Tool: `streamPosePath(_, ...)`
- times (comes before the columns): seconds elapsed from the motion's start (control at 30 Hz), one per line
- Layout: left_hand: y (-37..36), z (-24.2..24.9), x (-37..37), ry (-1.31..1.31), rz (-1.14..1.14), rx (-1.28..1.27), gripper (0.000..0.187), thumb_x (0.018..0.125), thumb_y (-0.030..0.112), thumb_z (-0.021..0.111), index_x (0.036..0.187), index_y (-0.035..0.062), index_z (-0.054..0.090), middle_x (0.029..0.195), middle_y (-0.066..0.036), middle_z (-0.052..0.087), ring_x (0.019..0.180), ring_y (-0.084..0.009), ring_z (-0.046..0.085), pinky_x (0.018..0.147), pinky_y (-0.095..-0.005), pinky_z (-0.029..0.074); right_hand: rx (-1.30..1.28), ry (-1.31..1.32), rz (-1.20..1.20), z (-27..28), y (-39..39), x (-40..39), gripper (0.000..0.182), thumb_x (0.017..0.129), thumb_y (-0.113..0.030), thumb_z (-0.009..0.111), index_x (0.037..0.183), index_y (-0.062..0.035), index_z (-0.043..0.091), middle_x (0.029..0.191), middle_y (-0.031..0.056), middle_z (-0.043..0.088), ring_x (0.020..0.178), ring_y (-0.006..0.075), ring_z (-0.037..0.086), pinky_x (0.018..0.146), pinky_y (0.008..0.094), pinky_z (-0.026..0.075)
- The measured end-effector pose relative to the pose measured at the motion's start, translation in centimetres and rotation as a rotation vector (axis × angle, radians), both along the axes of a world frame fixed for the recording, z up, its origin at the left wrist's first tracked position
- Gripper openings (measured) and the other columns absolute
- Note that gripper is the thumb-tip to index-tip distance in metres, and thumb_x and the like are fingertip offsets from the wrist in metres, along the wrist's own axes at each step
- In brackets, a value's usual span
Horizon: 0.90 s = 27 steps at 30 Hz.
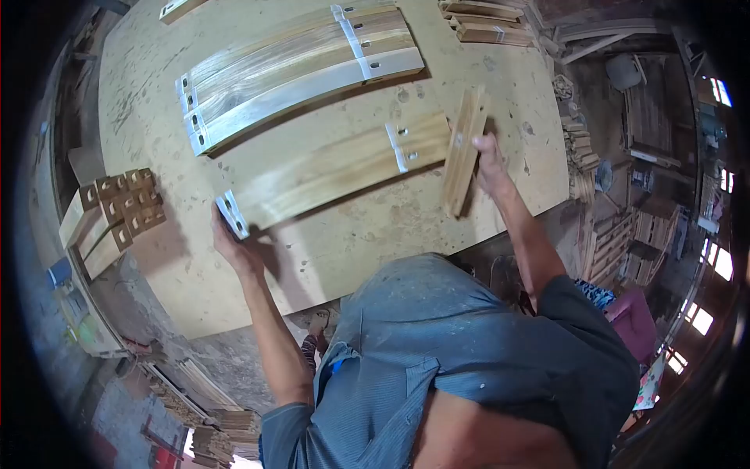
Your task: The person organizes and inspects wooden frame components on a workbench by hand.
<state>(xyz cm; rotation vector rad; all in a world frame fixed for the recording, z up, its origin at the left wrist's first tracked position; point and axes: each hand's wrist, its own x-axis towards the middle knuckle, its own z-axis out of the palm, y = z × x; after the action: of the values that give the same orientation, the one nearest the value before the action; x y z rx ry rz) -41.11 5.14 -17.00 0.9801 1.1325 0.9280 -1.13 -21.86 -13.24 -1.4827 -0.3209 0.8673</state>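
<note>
My left hand (237, 248) is closed on the near left end of a long wooden board (328, 176), which has slots and white bands at both ends. On the right, my right hand (491, 162) grips a short wooden bar (464, 152) that lies crosswise against the board's right end. Beyond the board, a row of slotted boards (289, 70) with similar white bands lies side by side on the pale table (391, 227).
Stacked slotted wooden pieces (121, 207) stand at the table's left edge. Wooden bars (488, 22) lie at the far right corner, and another piece (180, 9) at the far left. Another person's purple clothing (631, 322) shows at right.
</note>
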Motion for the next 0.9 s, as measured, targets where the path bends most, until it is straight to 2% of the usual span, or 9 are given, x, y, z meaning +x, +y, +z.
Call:
streamPosePath(0.03,-1.5,1.5,0.3,0.002,0.007,0.005,0.073,0.103,0.054,0.037,0.151,-0.001,0.033,0.152,-0.018,0.04,0.138,-0.0269,0.042,0.116,-0.0412,0.029,0.005,0.002,0.007,0.5,-0.9,-0.1,0.073,0.081,-0.048,0.06,0.128,0.0083,0.06,0.116,0.0133,0.067,0.109,0.0208,0.061,0.099,0.036,0.046)
streamPosePath(0.13,-5.5,4.7,-0.6,0.07,0.135,-0.099,0.083,0.099,0.066,0.03,0.16,0.0123,0.012,0.165,-0.019,0.004,0.149,-0.031,0.02,0.121,-0.0434,0.011,-0.044,0.067,-0.039,3.4,-3.7,-1.8,0.083,0.079,-0.052,0.059,0.135,0.0082,0.052,0.13,0.0193,0.06,0.121,0.0246,0.056,0.102,0.0388,0.044)
streamPosePath(0.3,-3.9,12.0,0.1,0.16,-0.046,0.338,0.09,0.096,0.073,0.021,0.154,0.0056,0.03,0.148,-0.024,0.043,0.137,-0.0317,0.042,0.118,-0.0428,0.021,0.092,0.137,-0.157,9.4,-2.1,-0.5,0.087,0.08,-0.059,0.052,0.14,0.0035,0.049,0.124,0.0184,0.06,0.115,0.0245,0.057,0.1,0.0378,0.045)
streamPosePath(0.37,1.1,12.4,2.3,0.172,-0.067,0.333,0.089,0.096,0.072,0.025,0.152,0.0035,0.035,0.141,-0.022,0.052,0.133,-0.0293,0.046,0.116,-0.0414,0.024,-0.015,0.145,0.218,7.3,0.0,3.5,0.092,0.08,-0.068,0.05,0.143,-0.0011,0.048,0.125,0.0163,0.062,0.116,0.022,0.059,0.104,0.0369,0.045)
streamPosePath(0.57,6.9,3.9,0.9,0.374,-0.336,0.081,0.083,0.099,0.065,0.036,0.149,-0.0005,0.039,0.128,-0.025,0.062,0.12,-0.0251,0.057,0.107,-0.0352,0.037,-0.085,0.123,0.113,-0.6,4.5,6.1,0.081,0.087,-0.062,0.046,0.132,0.0036,0.057,0.121,0.0121,0.067,0.102,0.0203,0.065,0.095,0.0351,0.051)
streamPosePath(0.67,6.9,3.6,1.5,0.463,-0.252,0.184,0.072,0.102,0.054,0.043,0.144,-0.0053,0.044,0.132,-0.027,0.058,0.123,-0.0281,0.057,0.108,-0.0388,0.039,-0.038,0.148,0.113,3.1,3.0,5.8,0.079,0.087,-0.062,0.045,0.128,0.0039,0.058,0.117,0.0162,0.067,0.106,0.0242,0.064,0.098,0.0377,0.051)
streamPosePath(0.83,-0.3,11.1,12.5,0.329,-0.361,0.351,0.059,0.101,0.039,0.053,0.14,-0.004,0.05,0.126,-0.019,0.064,0.122,-0.0243,0.057,0.108,-0.0381,0.039,0.339,0.513,0.182,10.1,3.6,2.9,0.085,0.085,-0.064,0.044,0.131,0.0064,0.053,0.107,0.0193,0.066,0.101,0.0296,0.065,0.089,0.0425,0.057)
streamPosePath(0.87,-2.9,12.5,16.1,0.261,-0.465,0.341,0.062,0.1,0.043,0.054,0.141,-0.0024,0.05,0.129,-0.017,0.063,0.124,-0.0242,0.055,0.109,-0.0386,0.037,0.52,0.67,0.344,9.6,4.0,2.7,0.064,0.084,-0.045,0.052,0.123,0.0064,0.057,0.105,0.0174,0.068,0.098,0.0273,0.067,0.088,0.0421,0.058)
streamPosePath(0.9,-5.0,14.7,19.6,0.093,-0.603,0.213,0.066,0.098,0.048,0.055,0.14,-0.0015,0.051,0.133,-0.015,0.06,0.127,-0.0239,0.053,0.11,-0.0386,0.036,0.519,0.682,0.365,9.4,4.4,2.1,0.064,0.084,-0.045,0.052,0.123,0.0064,0.057,0.105,0.0174,0.068,0.098,0.0273,0.067,0.088,0.0421,0.058)
